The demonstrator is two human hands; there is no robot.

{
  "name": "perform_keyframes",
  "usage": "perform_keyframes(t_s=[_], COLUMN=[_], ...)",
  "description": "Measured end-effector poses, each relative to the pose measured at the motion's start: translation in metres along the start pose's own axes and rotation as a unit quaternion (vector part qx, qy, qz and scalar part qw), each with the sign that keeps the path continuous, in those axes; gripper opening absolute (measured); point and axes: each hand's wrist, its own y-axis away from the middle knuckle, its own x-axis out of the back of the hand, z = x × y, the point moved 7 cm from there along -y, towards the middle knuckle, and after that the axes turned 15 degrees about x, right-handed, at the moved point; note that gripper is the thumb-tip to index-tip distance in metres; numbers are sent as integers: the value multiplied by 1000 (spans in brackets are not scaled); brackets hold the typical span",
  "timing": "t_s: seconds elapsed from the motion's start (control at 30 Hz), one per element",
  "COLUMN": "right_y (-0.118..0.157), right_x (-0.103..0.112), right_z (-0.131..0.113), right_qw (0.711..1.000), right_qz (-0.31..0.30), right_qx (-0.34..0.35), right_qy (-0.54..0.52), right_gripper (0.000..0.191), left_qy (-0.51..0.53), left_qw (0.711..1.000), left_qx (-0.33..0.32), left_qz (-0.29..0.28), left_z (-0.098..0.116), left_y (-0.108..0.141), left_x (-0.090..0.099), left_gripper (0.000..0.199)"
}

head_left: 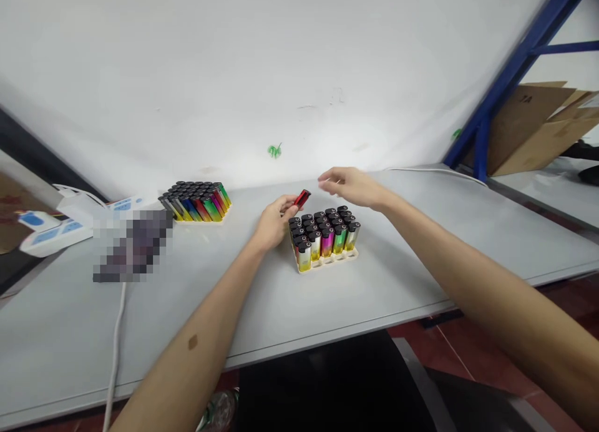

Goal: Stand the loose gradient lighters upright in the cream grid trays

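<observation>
My left hand [276, 221] grips a red lighter [302, 199] between thumb and fingers, tilted up, just above the near tray's back left corner. My right hand [349, 185] hovers past the back of that tray, fingers loosely bent and apart, holding nothing. Below both hands sits a cream tray [327, 265] of upright lighters with black tops. White, magenta [327, 241] and green [339, 240] metallic bodies turning yellow at the base show along its front. Several holes in the tray's front row hold no lighter.
A second block of colourful lighters [196, 201] stands at the back left against the white wall. Left of it are power strips [60, 231], a pixelated dark object [135, 245] and a white cable [116, 332]. Cardboard boxes [538, 132] lie beyond a blue frame [505, 76] at right.
</observation>
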Motion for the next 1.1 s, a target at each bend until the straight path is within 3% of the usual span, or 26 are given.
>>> perform_keyframes(t_s=[0.07, 0.13, 0.27, 0.37, 0.47, 0.6, 0.7, 0.77, 0.83, 1.1], right_y=[-4, -4, -2, 5, 16, 32, 44, 50, 53, 50], right_x=[-24, -44, -61, -50, -26, -2, 5, 5, 2, -11], right_z=[12, 16, 32, 50, 60, 65, 69, 72, 71, 58], right_qw=[992, 976, 941, 912, 905, 906, 904, 903, 902, 893], right_qz=[-85, -102, 21, 155, 212, 197, 179, 174, 171, 161], right_qx=[3, 17, -30, -108, -138, -139, -150, -166, -177, -163], right_qy=[-98, -193, -337, -366, -342, -348, -358, -355, -354, -388], right_gripper=[29, 26, 13, 8, 8, 18, 26, 44, 50, 42], left_qy=[28, 35, -57, -224, -356, -415, -432, -436, -438, -448], left_qw=[999, 999, 997, 966, 926, 906, 899, 897, 896, 891], left_qx=[6, 14, 7, -12, -28, -20, -23, -24, -23, -35], left_qz=[-19, -23, 44, 131, 125, 82, 69, 66, 64, 58], left_z=[-2, -4, -2, 5, 10, 7, 5, 4, 3, -1], left_y=[-1, -1, -1, 3, 6, 7, 7, 8, 7, 3], left_x=[-3, -4, 3, 11, 9, 7, 5, 5, 5, 8], left_gripper=[36, 37, 33, 28, 26, 32, 35, 35, 36, 37])
